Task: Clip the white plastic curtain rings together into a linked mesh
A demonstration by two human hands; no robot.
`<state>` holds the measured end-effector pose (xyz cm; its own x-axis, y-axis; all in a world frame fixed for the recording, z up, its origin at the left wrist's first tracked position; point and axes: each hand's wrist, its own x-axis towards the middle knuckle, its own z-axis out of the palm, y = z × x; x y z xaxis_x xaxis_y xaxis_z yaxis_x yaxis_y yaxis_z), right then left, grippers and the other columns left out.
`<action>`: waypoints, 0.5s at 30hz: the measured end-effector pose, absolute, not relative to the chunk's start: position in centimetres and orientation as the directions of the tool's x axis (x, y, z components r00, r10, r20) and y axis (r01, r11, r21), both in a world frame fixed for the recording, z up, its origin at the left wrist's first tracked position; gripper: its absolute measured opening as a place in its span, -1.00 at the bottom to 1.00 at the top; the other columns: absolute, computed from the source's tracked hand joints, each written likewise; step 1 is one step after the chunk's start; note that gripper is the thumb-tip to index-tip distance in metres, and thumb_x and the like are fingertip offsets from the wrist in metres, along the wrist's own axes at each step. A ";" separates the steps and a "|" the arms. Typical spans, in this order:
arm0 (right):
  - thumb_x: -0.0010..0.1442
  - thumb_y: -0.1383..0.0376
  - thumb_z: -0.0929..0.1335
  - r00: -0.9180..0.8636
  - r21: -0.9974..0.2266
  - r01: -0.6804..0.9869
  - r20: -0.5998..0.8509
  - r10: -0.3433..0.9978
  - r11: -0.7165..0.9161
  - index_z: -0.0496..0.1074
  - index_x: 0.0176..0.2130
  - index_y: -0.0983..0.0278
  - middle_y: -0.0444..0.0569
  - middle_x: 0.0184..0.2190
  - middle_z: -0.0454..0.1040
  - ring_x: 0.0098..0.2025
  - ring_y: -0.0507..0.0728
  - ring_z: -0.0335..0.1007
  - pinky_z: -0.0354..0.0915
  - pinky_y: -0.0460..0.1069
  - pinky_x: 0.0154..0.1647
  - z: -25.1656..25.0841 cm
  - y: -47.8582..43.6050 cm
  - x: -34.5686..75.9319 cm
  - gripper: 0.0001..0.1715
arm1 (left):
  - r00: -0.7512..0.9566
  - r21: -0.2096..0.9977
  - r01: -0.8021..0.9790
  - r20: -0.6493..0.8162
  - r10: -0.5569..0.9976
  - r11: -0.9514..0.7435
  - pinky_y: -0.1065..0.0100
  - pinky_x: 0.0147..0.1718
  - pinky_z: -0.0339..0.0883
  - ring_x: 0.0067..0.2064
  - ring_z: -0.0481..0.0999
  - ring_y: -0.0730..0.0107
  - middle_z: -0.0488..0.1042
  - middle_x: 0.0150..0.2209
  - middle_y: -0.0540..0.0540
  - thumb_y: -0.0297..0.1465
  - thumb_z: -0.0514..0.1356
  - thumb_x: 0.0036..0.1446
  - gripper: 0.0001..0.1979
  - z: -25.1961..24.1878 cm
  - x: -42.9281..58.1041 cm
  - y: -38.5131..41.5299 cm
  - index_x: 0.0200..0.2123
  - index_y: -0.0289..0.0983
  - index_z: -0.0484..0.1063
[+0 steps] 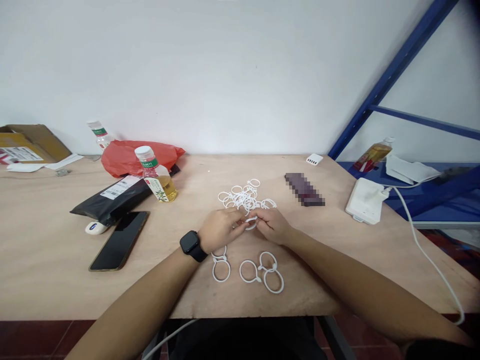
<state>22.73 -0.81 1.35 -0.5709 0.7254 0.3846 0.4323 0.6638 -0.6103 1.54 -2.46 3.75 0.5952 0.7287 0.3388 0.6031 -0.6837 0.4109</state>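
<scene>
Both hands meet over the middle of the wooden table, around one white ring [251,226]. My left hand [222,229], with a black watch on its wrist, has its fingers closed at the ring's left side. My right hand [273,225] pinches the ring's right side. Just beyond them lies a loose pile of white rings [245,197]. Nearer the front edge are several separate rings: one [240,271] in the middle, an overlapping pair [265,270] to its right, and others [214,270] beside my left wrist, partly hidden by it.
On the left are a bottle [159,182], a red bag [127,152], a black package [112,200], a phone [119,242] and a white case [95,228]. To the right lie a pixelated dark object [304,190] and a white power strip [365,201] with a cable.
</scene>
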 end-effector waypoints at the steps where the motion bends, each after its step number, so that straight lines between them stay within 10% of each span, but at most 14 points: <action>1: 0.07 0.44 0.19 -0.561 -0.612 0.438 0.387 0.732 0.658 0.43 -0.34 0.23 -0.10 -0.45 0.54 -0.42 0.07 0.44 0.27 -0.06 -0.34 1.3 -0.8 22.8 -0.72 | 0.611 0.410 0.601 0.319 0.725 -0.686 0.39 -0.33 0.26 -0.32 0.49 0.36 0.54 -0.33 -0.07 -0.26 0.13 0.27 -0.78 3.9 1.3 -2.3 -0.27 -0.26 0.50; 8: 0.06 0.46 0.18 -0.395 -0.709 0.430 0.408 0.823 0.559 0.44 -0.36 0.24 -0.13 -0.51 0.54 -0.47 0.07 0.46 0.33 -0.05 -0.35 0.8 0.1 24.0 -0.71 | 0.654 0.518 0.682 -0.117 0.747 -0.516 0.46 -0.54 0.09 -0.52 0.34 0.50 0.44 -0.53 0.04 -0.26 0.23 0.09 -0.81 6.0 -3.5 -1.0 -0.44 -0.27 0.49; 15: 0.32 0.30 0.19 -0.366 -0.629 0.548 0.412 0.834 0.551 0.45 0.02 0.21 -0.08 -0.32 0.61 -0.27 0.12 0.55 0.40 0.01 -0.19 0.4 1.1 24.3 -0.64 | 0.628 0.572 0.727 -0.331 0.704 -0.380 0.46 -0.47 0.14 -0.45 0.36 0.50 0.45 -0.42 0.06 -0.28 0.29 -0.04 -0.74 5.4 -3.2 -0.8 -0.26 -0.27 0.48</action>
<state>24.29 1.12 0.38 -0.3659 0.8343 0.4124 0.5483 0.5514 -0.6288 -3.23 -0.84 5.38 0.6284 0.7041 -0.3307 0.7271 -0.3804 0.5716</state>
